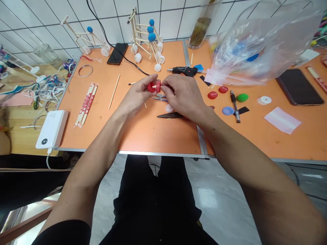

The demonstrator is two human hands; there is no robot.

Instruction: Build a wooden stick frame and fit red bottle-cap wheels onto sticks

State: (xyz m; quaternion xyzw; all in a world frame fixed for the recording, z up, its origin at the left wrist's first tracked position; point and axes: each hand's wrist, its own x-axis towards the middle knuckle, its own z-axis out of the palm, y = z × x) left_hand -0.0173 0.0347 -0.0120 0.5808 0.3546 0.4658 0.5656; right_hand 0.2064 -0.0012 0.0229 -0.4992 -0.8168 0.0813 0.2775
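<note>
Both my hands meet over the middle of the orange table (143, 132). My left hand (136, 97) pinches a pair of red bottle caps (154, 86) joined by a short white stick, and my right hand (182, 96) closes on the same piece from the right. Small scissors or pliers (160, 98) lie just under the hands, with a dark blade-like piece (170, 115) nearer me. Loose caps lie to the right: red caps (212, 95), a blue cap (228, 110), a green cap (242, 98) and a white cap (264, 100).
Stick-and-cap models (146, 37) stand at the back by a black glue gun (184, 70). A clear plastic bag (258, 44) fills the upper right. Wrapped chopsticks (87, 103), a white power bank (52, 128), two phones (117, 53) and a marker pen (235, 106) also lie about.
</note>
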